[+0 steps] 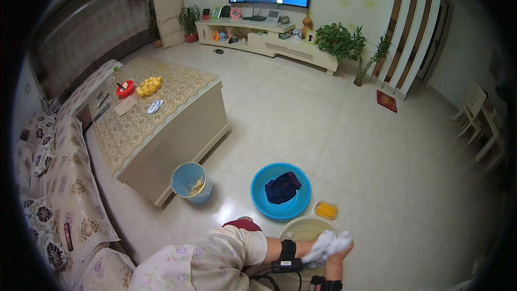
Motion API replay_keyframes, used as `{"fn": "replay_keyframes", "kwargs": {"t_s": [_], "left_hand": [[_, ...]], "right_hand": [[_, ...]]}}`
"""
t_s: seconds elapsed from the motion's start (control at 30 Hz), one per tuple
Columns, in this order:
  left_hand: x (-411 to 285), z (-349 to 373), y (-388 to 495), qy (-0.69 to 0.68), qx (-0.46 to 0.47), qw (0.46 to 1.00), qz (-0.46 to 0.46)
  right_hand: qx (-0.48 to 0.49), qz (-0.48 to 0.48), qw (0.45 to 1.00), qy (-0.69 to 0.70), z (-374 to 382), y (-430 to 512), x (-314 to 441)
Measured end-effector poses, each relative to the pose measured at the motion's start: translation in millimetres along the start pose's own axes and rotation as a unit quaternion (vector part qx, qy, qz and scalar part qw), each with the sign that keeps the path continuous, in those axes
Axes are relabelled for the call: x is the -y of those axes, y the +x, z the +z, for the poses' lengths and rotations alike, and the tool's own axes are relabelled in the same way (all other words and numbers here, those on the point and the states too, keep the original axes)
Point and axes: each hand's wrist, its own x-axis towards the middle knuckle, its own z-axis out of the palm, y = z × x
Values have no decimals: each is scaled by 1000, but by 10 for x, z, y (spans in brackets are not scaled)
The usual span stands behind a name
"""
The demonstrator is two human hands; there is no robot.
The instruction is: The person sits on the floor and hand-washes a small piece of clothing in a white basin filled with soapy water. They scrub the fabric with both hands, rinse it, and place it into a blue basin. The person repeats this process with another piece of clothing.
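A wet-looking white cloth [326, 245] is bunched between my two hands, above a cream basin [284, 229] of cloudy water. My left hand [312, 245] grips its left part, with the fingers mostly hidden by the folds. On the cloth's right side, my right hand [342, 254] closes around it. Black straps with a small device circle my wrists. Just beyond the cream basin stands a blue basin [258, 206] with a dark navy garment [282, 188] in it. A yellow bar of soap [326, 210] lies in a small clear dish beside both basins.
A blue waste bin [181, 176] with some scraps stands to the left, near a cream coffee table [181, 133] bearing yellow fruit [149, 86] and a red bowl [125, 89]. The patterned sofa [72, 178] runs along the left. A low TV cabinet [291, 48] stands far ahead.
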Motion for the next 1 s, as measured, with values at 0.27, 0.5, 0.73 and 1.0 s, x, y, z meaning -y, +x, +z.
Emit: {"fn": "replay_keyframes", "kwargs": {"t_s": [0.27,0.5,0.73,1.0], "left_hand": [[-196,183,-117,12,-12,1000,10],[-393,167,-27,256,-111,953,115],[-432,119,14,314,-30,926,210],[-614,-42,-9,328,-111,923,169]], "right_hand": [[32,-158,960,-230,2,47,215],[65,-3,895,-442,-260,205,700],[113,182,976,-44,-280,153,994],[-69,-26,987,143,-669,224,884]]}}
